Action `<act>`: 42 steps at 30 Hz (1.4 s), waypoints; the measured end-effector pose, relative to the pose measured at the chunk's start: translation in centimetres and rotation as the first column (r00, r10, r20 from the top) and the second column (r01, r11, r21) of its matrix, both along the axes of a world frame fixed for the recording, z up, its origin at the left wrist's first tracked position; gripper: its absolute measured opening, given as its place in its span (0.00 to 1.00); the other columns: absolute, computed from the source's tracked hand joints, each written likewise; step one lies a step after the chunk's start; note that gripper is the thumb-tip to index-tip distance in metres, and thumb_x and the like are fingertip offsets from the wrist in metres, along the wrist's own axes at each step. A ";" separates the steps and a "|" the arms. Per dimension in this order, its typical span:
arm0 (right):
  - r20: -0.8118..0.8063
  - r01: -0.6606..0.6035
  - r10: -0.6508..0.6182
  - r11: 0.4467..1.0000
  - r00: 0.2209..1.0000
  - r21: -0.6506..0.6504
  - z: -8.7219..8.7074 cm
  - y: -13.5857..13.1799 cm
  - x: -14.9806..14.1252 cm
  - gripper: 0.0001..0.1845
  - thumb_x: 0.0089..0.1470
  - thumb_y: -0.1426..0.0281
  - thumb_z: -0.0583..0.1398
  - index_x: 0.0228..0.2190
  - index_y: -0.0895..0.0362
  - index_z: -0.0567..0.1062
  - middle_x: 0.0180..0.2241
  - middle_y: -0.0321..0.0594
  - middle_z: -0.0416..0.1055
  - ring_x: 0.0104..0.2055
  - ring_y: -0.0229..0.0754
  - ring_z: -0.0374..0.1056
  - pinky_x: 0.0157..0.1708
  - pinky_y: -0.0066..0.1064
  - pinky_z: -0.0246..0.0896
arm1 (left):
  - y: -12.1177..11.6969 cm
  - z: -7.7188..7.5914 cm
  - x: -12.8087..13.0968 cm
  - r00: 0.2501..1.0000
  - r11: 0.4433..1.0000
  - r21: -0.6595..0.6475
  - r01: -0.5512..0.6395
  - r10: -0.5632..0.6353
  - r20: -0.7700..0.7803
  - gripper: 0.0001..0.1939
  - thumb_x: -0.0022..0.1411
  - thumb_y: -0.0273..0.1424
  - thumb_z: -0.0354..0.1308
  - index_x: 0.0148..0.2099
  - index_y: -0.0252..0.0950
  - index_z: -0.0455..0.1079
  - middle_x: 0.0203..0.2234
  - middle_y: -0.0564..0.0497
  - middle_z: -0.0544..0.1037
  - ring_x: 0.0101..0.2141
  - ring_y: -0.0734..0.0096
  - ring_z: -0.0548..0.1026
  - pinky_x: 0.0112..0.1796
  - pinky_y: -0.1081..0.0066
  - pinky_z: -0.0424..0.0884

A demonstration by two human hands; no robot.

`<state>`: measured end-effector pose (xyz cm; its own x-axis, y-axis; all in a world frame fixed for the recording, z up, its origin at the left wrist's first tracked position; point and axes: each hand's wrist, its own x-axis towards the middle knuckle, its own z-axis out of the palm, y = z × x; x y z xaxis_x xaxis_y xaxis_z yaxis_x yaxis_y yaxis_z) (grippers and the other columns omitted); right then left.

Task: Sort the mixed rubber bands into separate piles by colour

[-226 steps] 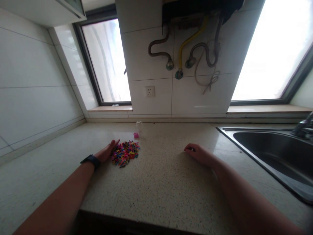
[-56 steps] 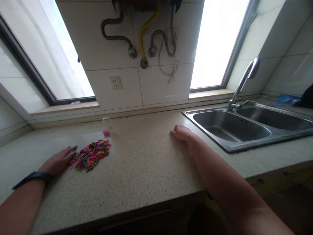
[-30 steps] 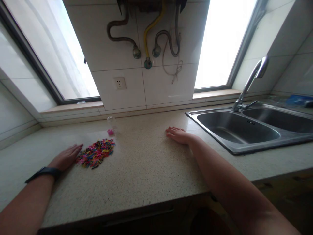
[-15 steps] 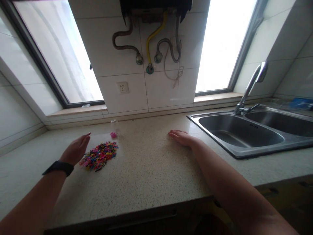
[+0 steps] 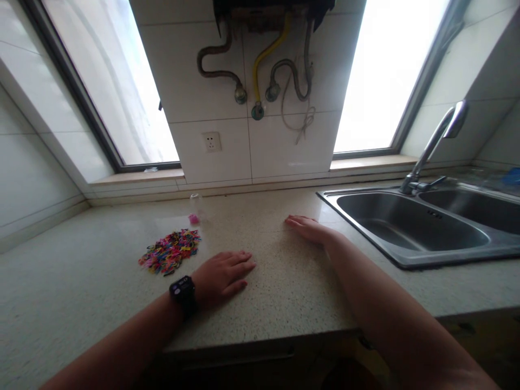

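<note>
My left hand lies palm down on the speckled countertop, fingers stretched out and holding nothing. A black smartwatch is on that wrist. Just beyond it to the left is a loose pile of small, colourful band-like pieces, too small to make out singly. Behind the pile stands a clear plastic container, with a small pink piece at its near side. My right hand rests flat on the counter left of the sink, fingers extended, with nothing in it.
A double steel sink with a chrome faucet is set into the counter at the right. On the tiled back wall are a power socket and hoses with valves below a dark appliance. Windows flank them.
My left hand has moved right, from the left side of the colourful pile to the counter at its right, and now lies flat. My right hand stays in place. The view has shifted slightly left.
</note>
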<state>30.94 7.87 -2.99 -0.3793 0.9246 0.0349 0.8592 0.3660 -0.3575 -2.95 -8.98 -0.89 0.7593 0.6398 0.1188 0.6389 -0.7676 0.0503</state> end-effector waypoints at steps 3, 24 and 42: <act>0.010 -0.022 0.022 1.000 1.000 0.011 -0.2 0.3 0.0 0.36 0.62 0.46 0.40 0.61 0.50 0.65 0.65 0.39 0.55 0.68 0.48 0.46 0.66 0.44 0.36 | 0.0 -0.2 0.0 0.999 0.999 -0.019 -0.032 0.033 0.032 0.24 0.71 0.40 0.44 0.66 0.43 0.57 0.63 0.47 0.63 0.62 0.59 0.61 0.59 0.55 0.59; -0.066 -0.038 0.039 0.999 0.997 0.013 0.8 -0.6 -0.7 0.26 0.63 0.52 0.48 0.52 0.49 0.74 0.56 0.40 0.69 0.60 0.51 0.62 0.59 0.41 0.55 | 0.4 0.1 -0.4 0.984 0.993 -0.116 -0.029 0.049 0.170 0.23 0.68 0.36 0.49 0.64 0.46 0.62 0.62 0.49 0.65 0.61 0.60 0.62 0.59 0.56 0.56; -0.230 -0.023 0.055 0.990 0.972 0.139 3.0 -2.7 -1.9 0.32 0.59 0.47 0.48 0.25 0.56 0.78 0.14 0.33 0.59 0.19 0.36 0.56 0.24 0.29 0.50 | 0.5 0.0 -0.3 0.986 0.994 -0.107 -0.035 0.052 0.160 0.23 0.68 0.36 0.48 0.64 0.46 0.61 0.61 0.49 0.65 0.60 0.60 0.63 0.58 0.55 0.57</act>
<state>29.09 5.19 -0.03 -0.3818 0.8899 0.2496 0.7423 0.4561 -0.4908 -3.28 -8.49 -0.87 0.7064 0.6871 0.1700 0.6485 -0.7245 0.2334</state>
